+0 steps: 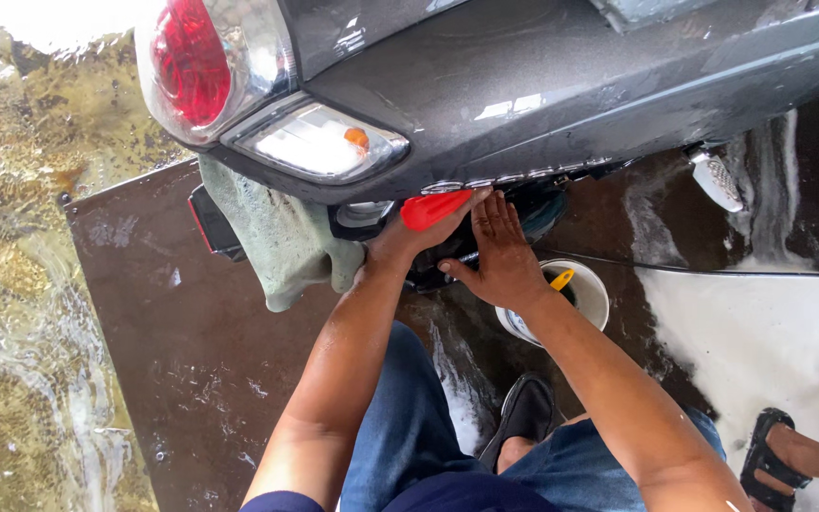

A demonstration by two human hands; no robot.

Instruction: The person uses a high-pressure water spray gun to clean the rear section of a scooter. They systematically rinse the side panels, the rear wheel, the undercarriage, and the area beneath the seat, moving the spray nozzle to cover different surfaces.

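At far left, a red tail lamp (191, 62) and a clear lamp with an orange bulb (319, 142) are set in the grey car body (542, 85). Below, a pale green cloth (282, 242) is draped. The left hand (400, 242) is closed around a red tool (433, 209), whose long axis runs left to right and tilts slightly upward to the right. The right hand (500, 251) is laid flat, fingers together, beside it. A white bucket (590, 294) with a yellow handle stands lower right.
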